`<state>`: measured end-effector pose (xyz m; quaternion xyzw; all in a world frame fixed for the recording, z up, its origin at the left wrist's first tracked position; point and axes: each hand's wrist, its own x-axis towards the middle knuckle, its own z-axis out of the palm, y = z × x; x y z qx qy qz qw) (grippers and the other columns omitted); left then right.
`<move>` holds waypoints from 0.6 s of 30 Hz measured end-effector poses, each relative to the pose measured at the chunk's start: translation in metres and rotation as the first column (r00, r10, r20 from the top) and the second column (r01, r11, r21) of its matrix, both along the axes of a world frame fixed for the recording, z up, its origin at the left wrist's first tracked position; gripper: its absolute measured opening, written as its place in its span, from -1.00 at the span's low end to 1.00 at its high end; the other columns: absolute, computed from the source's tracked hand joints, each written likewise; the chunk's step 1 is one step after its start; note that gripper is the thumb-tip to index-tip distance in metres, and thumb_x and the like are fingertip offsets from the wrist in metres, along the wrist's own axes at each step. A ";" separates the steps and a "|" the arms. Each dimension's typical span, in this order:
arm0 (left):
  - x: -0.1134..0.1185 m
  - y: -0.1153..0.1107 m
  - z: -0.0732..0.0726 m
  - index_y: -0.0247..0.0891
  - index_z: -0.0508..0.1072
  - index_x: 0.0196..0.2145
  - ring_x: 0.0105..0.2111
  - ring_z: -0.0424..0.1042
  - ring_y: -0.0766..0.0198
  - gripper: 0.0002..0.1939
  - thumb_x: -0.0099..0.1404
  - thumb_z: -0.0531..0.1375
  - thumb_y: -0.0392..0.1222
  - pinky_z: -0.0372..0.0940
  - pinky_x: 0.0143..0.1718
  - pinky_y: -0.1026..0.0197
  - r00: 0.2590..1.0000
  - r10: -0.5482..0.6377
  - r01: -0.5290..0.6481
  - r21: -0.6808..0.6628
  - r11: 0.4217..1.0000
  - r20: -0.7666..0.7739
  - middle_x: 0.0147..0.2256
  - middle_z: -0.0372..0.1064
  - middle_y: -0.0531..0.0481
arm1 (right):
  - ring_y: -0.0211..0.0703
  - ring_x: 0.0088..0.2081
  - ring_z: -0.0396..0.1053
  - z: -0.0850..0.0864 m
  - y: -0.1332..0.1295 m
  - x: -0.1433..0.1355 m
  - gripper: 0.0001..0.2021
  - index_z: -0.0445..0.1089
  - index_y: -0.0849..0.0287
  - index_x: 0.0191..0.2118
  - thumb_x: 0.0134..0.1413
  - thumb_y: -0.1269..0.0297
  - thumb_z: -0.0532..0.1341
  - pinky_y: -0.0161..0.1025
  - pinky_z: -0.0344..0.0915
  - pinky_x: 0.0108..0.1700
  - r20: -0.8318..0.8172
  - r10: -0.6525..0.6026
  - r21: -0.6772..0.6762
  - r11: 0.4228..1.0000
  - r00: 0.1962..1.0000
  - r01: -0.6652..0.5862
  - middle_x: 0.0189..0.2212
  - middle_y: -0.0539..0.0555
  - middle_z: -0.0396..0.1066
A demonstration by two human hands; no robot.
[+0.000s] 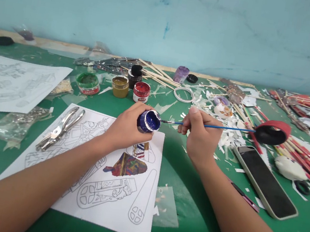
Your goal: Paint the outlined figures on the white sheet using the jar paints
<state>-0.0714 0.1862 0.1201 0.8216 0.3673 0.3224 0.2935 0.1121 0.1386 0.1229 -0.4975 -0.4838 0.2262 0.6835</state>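
My left hand (126, 128) is wrapped round a small jar of dark blue paint (149, 121), tilted with its mouth to the right. Between the fingers of my right hand (203, 135) is a thin blue-handled paintbrush (215, 127), held level. Its bristles are at the rim of the jar. Below my left hand lies a white sheet (145, 193) with line drawings, one part of it painted in several colours. On the sheet's upper left rests a metal hole punch (60, 128).
Behind stand open paint jars: green (87, 83), ochre (120, 86) and red (141, 92). A phone (265, 182), a tape roll (272, 132), paper scraps and sticks (309, 160) lie right. More printed sheets (15, 84) and a plastic bag (16, 125) are left.
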 end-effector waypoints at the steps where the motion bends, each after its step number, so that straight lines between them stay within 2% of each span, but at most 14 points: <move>1: 0.000 0.000 0.000 -0.18 0.39 -0.09 -0.05 0.43 0.07 -0.56 0.02 0.28 -0.27 0.32 -0.01 0.06 1.000 0.003 -0.003 -0.001 1.000 -0.001 -0.08 0.37 -0.02 | -0.37 -0.71 0.16 0.000 0.000 0.000 -0.53 0.28 0.13 -0.71 0.16 0.07 0.26 -0.32 0.17 -0.60 0.001 -0.007 0.002 1.000 1.000 0.007 -0.78 -0.10 0.19; 4: -0.001 -0.001 0.000 -0.19 0.38 -0.09 -0.05 0.43 0.06 -0.55 0.02 0.29 -0.27 0.32 -0.02 0.06 1.000 0.007 -0.007 -0.006 1.000 -0.001 -0.07 0.37 -0.03 | -0.36 -0.71 0.17 0.000 0.001 0.001 -0.54 0.29 0.13 -0.71 0.15 0.10 0.27 -0.32 0.17 -0.61 -0.038 -0.003 0.015 1.000 0.999 0.004 -0.78 -0.10 0.20; 7: -0.002 -0.001 0.000 -0.20 0.38 -0.09 -0.06 0.43 0.07 -0.56 0.02 0.28 -0.27 0.32 -0.01 0.06 1.000 0.005 -0.005 -0.004 1.000 0.001 -0.08 0.37 -0.02 | -0.36 -0.73 0.16 0.001 0.003 0.001 -0.56 0.28 0.12 -0.71 0.09 0.10 0.32 -0.32 0.15 -0.64 -0.186 0.092 0.028 0.996 0.978 -0.089 -0.80 -0.11 0.18; 9: -0.001 -0.001 0.000 -0.20 0.38 -0.08 -0.05 0.43 0.08 -0.56 0.03 0.28 -0.27 0.31 -0.01 0.07 1.000 0.005 -0.005 0.000 1.000 0.000 -0.08 0.37 -0.02 | -0.36 -0.75 0.12 0.003 0.003 -0.001 -0.56 0.25 0.12 -0.71 0.03 0.08 0.35 -0.32 0.15 -0.67 -0.327 0.169 0.012 0.985 0.930 -0.174 -0.82 -0.13 0.14; 12: -0.001 -0.001 -0.001 -0.19 0.38 -0.07 -0.05 0.43 0.09 -0.55 0.03 0.29 -0.27 0.31 -0.01 0.07 1.000 0.010 -0.010 0.002 1.000 -0.007 -0.07 0.36 -0.01 | -0.39 -0.77 0.05 0.009 0.002 -0.004 -0.54 0.20 0.11 -0.71 -0.04 0.04 0.39 -0.34 0.15 -0.69 -0.481 0.200 -0.045 0.967 0.854 -0.252 -0.83 -0.16 0.09; 15: 0.000 0.000 -0.001 -0.20 0.39 -0.08 -0.07 0.43 0.11 -0.55 0.03 0.30 -0.28 0.30 -0.02 0.09 1.000 0.012 -0.012 0.008 1.000 -0.010 -0.09 0.36 0.00 | -0.41 -0.78 0.03 0.012 -0.001 -0.005 -0.51 0.19 0.11 -0.69 -0.03 -0.05 0.37 -0.36 0.15 -0.70 -0.525 0.198 -0.080 0.957 0.828 -0.279 -0.84 -0.18 0.06; 18: 0.000 0.000 -0.003 -0.21 0.39 -0.08 -0.07 0.43 0.11 -0.54 0.02 0.31 -0.30 0.30 -0.03 0.10 0.999 0.036 -0.037 0.039 0.999 0.009 -0.10 0.37 0.00 | -0.40 -0.82 0.01 0.009 -0.001 -0.006 -0.48 0.21 0.10 -0.67 0.05 -0.17 0.29 -0.35 0.15 -0.72 -0.487 0.205 -0.115 0.949 0.849 -0.295 -0.87 -0.18 0.06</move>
